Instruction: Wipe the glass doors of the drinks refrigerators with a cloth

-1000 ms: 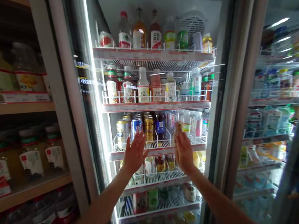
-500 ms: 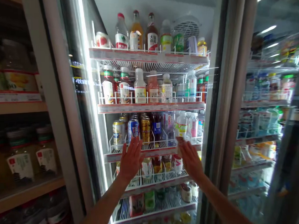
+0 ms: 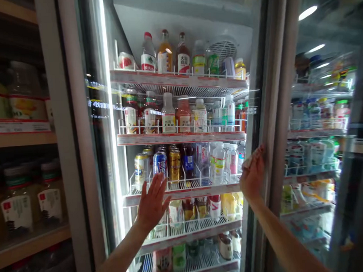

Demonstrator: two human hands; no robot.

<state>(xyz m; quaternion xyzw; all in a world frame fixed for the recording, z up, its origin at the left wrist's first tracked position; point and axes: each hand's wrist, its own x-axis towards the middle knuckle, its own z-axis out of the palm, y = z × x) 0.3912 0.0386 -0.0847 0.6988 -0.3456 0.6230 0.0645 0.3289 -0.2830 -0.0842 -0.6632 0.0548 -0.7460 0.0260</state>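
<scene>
My left hand [image 3: 152, 203] is open in front of the glass door of a lit drinks fridge. Its fingers stretch upward below a blue can [image 3: 160, 163] that stands behind the glass. Near the metal door frame [image 3: 272, 138] on the right, my right hand [image 3: 253, 177] has its fingers bent around a small pale piece that looks like a folded cloth [image 3: 248, 161]. Its fingertips are smeared by motion. Whether either hand touches the glass I cannot tell.
Wire shelves [image 3: 181, 137] inside the fridge carry bottles and cans. At left, wooden shelves [image 3: 22, 139] hold large juice bottles [image 3: 17, 211]. Another glass-door fridge [image 3: 315, 134] stands to the right. Lights reflect on the glass.
My right hand has moved right and slightly up, from the middle of the glass to the door frame. My left hand has shifted slightly down and left. The view has tilted up a little.
</scene>
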